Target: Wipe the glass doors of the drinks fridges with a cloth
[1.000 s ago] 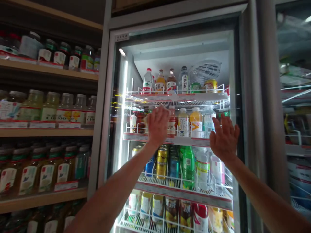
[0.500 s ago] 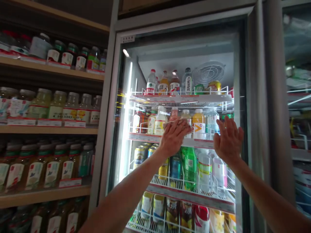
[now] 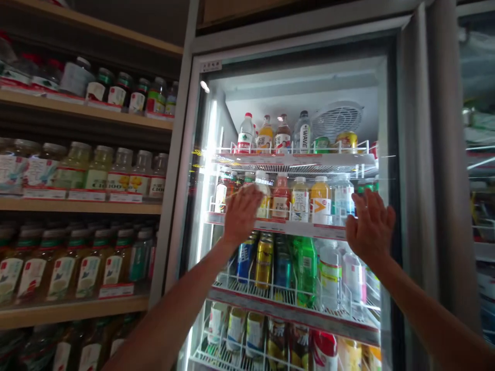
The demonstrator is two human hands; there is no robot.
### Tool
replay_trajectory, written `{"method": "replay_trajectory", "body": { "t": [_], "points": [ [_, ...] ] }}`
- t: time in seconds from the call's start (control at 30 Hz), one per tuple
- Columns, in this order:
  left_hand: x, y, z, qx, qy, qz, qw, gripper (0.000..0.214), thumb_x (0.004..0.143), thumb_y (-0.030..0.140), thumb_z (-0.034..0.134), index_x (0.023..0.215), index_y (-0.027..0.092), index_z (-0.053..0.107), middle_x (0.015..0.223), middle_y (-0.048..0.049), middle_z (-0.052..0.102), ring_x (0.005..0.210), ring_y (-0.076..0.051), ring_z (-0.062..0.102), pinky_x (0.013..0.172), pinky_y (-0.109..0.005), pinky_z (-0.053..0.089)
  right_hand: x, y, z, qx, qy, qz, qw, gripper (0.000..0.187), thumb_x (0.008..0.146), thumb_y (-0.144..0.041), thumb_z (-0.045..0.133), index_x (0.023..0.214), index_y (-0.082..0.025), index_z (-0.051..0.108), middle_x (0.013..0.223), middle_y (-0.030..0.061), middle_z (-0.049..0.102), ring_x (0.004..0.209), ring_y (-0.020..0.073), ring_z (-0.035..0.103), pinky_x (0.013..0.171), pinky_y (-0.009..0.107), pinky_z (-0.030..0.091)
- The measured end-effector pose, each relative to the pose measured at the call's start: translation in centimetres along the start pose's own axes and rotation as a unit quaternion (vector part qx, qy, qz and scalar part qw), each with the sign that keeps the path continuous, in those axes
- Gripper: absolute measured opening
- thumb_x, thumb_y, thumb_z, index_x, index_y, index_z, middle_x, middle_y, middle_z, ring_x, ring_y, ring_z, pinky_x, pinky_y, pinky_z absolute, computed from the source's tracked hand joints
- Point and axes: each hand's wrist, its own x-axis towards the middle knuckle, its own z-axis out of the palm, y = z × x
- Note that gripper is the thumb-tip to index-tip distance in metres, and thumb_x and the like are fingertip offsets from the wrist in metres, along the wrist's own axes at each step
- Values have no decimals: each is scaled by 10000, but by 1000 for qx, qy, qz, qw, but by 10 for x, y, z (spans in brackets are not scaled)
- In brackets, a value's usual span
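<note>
The left hand (image 3: 240, 214) lies flat on the glass door (image 3: 216, 129) of the fridge (image 3: 301, 31), fingers stretched out and close together, level with the second shelf (image 3: 286, 226) of bottles (image 3: 320, 198); a pale streak by its fingertips is too blurred to make out; the right hand (image 3: 370, 226) presses the same glass near the door's right edge, fingers spread apart, holding nothing; the door stands straight ahead, lit from inside; cans (image 3: 264, 257) sit on the shelf below the hands; wooden shelves (image 3: 77, 206) of jars run along the left.
</note>
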Motion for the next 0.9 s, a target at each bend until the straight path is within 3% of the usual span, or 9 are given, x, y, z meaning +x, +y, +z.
{"method": "replay_trajectory", "body": {
  "t": [0.07, 0.13, 0.27, 0.33, 0.5, 0.57, 0.67, 0.73, 0.9],
  "points": [
    [-2, -17, -2, 31, 76, -146, 986, 454, 912, 238, 335, 1361, 242, 401, 1448, -61, 383, 1387, -230, 236, 1075, -472, 284, 0, 0, 0, -2, 0, 1, 1000, 462, 884, -284, 369, 1321, -152, 441, 1436, 160, 375, 1347, 299, 313, 1066, 494, 242],
    [-5, -17, 0, 38, 105, -208, 972, 460, 909, 251, 350, 1366, 217, 395, 1465, -87, 349, 1394, -251, 210, 1075, -497, 269, 1, -1, 0, -4, -4, 2, 1000, 460, 884, -282, 366, 1323, -163, 440, 1438, 149, 376, 1348, 290, 314, 1073, 484, 235],
    [-15, 19, 4, -12, 11, -14, 1000, 472, 889, 232, 390, 1361, 250, 403, 1462, -38, 362, 1404, -231, 177, 1109, -465, 222, 2, -1, -2, 3, -11, 7, 1000, 463, 868, -258, 392, 1315, -148, 442, 1442, 151, 370, 1344, 301, 315, 1054, 508, 257],
    [-19, 18, 2, -32, -19, 37, 999, 464, 893, 231, 389, 1354, 282, 410, 1443, -12, 396, 1395, -218, 210, 1112, -451, 224, 2, -1, -3, 5, -10, 8, 1000, 461, 863, -256, 402, 1309, -148, 445, 1440, 149, 373, 1341, 297, 320, 1050, 509, 261],
    [-18, -22, -3, 8, 117, -187, 975, 451, 923, 286, 339, 1370, 256, 389, 1471, -58, 341, 1386, -242, 237, 1084, -494, 255, 2, -1, -2, 3, -13, 6, 1000, 483, 866, -262, 388, 1345, -198, 398, 1454, 117, 357, 1359, 261, 287, 1071, 479, 226],
    [-17, -13, -1, 7, 107, -165, 981, 464, 919, 277, 345, 1383, 257, 367, 1483, -54, 316, 1396, -238, 207, 1087, -489, 247, 2, -1, -1, 0, -12, 7, 1000, 491, 866, -264, 389, 1353, -205, 385, 1457, 113, 351, 1361, 256, 283, 1076, 471, 217],
    [-18, 13, 2, -26, 20, 12, 999, 476, 902, 232, 384, 1375, 279, 375, 1455, -22, 374, 1395, -216, 211, 1104, -444, 229, 1, 0, 0, 0, -7, 8, 1000, 491, 867, -264, 386, 1353, -197, 384, 1455, 118, 353, 1357, 256, 291, 1077, 470, 212],
    [-16, 16, 1, -29, 4, 55, 998, 468, 895, 213, 399, 1359, 279, 402, 1429, -17, 417, 1388, -213, 229, 1107, -434, 219, 1, 0, 1, 1, -4, 8, 1000, 484, 868, -261, 383, 1345, -185, 395, 1451, 125, 358, 1356, 260, 292, 1076, 474, 213],
    [-4, 3, 2, -13, 110, -98, 989, 471, 898, 221, 396, 1369, 198, 395, 1459, -88, 359, 1402, -235, 183, 1098, -451, 218, 2, -2, -1, -6, -10, 5, 1000, 480, 867, -249, 383, 1341, -178, 394, 1442, 131, 370, 1353, 261, 298, 1069, 472, 233]
  ]
}}
